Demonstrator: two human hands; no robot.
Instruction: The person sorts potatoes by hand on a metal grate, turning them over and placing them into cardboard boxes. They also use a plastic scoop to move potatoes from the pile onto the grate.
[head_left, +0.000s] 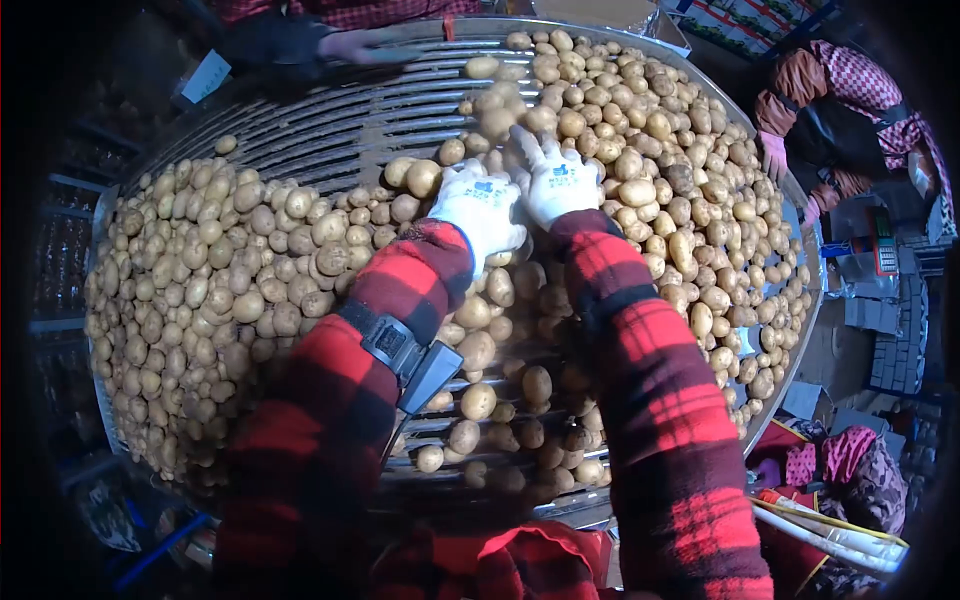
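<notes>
My left hand (480, 212), in a white glove, rests among potatoes at the middle of a slatted metal table (310, 130). Right beside it, my right hand (558, 182), also gloved in white, has its thumb and a finger apart, with blurred potatoes (497, 108) just beyond the fingertips. The left fingers are partly hidden, and whether they grip a potato cannot be made out. One large pile of potatoes (200, 290) lies to the left, another (700, 180) to the right. Loose potatoes (478, 350) lie on the slats between my forearms.
A co-worker's gloved hand (362, 46) reaches over the far edge. Another co-worker (850, 110) stands at the right rim with pink-gloved hands. A person in patterned clothing (865, 475) is at lower right. A device with a keypad (885, 250) stands beyond the right rim.
</notes>
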